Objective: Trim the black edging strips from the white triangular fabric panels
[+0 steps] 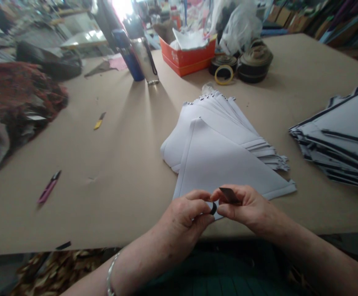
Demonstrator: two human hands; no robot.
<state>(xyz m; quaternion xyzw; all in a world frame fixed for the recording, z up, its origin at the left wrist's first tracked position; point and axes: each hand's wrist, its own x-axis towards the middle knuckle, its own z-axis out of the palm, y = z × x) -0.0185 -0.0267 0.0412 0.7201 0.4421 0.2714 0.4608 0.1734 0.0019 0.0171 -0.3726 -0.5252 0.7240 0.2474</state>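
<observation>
My right hand (249, 205) pinches a dark flat strip (229, 195), its free end pointing up, while my left hand (189, 213) has thumb and fingers together on a curled black strip (214, 208); I can't tell whether both are one length. They sit just above the near corner of a white panel (219, 154), close to the near edge of the table surface (114, 172). With so little of the strip in my fingertips, I judge it could spring loose if I ease my pinch, and so near the edge it might drop off the table. My wrists could also nudge the panel askew, since it lies loosely over a fanned pile of white panels (179, 131), and a knock there might splay the pile further. Toward the right edge lies a stack of black-edged panels (348, 135), uneven enough, I think, to slide if my right elbow swings out. Left of me lie pink-handled thread snips (49, 189), a yellow cutter (99, 121) beyond them, and a black scrap (63, 246) at the near edge, easily brushed off by my left forearm. Toward the far edge stand an orange box (183, 59) and dark rolled webbing (254, 65).
</observation>
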